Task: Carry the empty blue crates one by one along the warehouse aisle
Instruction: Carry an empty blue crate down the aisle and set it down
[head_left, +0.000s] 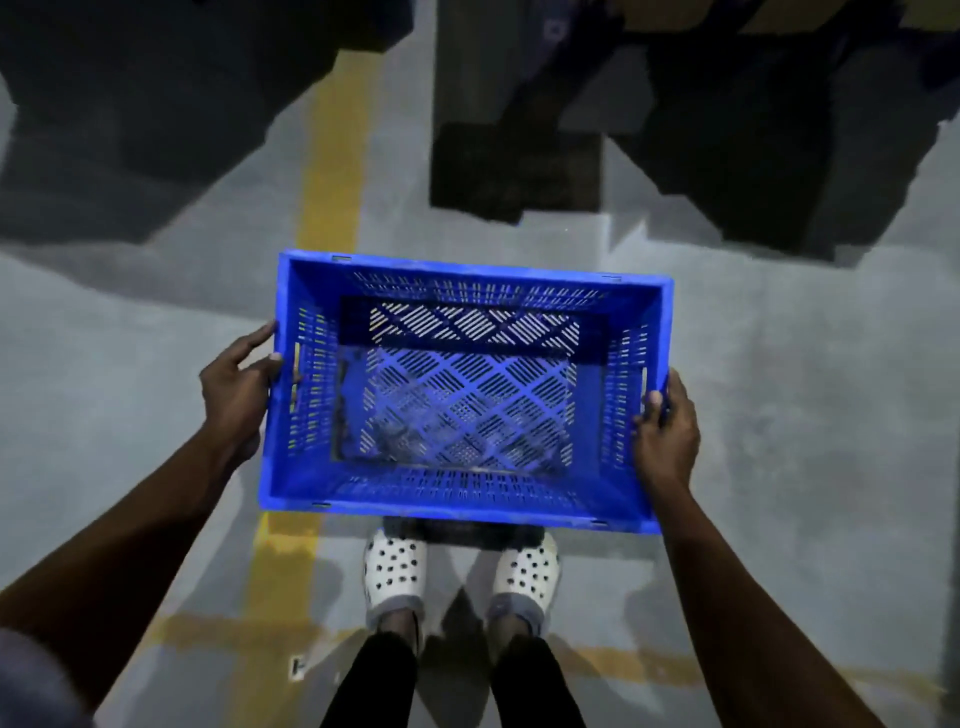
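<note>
1. One blue crate (457, 405), centre of the frame.
2. Two hands: left hand (236, 389) mid-left, right hand (667, 436) mid-right.
3. Two white clogs (395, 571), lower centre.
4. Two yellow floor lines (332, 171), crossing at lower left.

The head camera looks almost straight down, close above the blue crate (467, 268) and floor (789, 374).

crate (467, 501): saturated blue all over. Walls carry rows of short slots; base is diagonal slats in a diamond grid, pale where light shows through the gaps. floor (779, 415): mottled grey, dark shadow patches. line (332, 171): yellow paint, worn in places. clogs (395, 571): white, dark round dots. trousers (379, 680): black.
</note>
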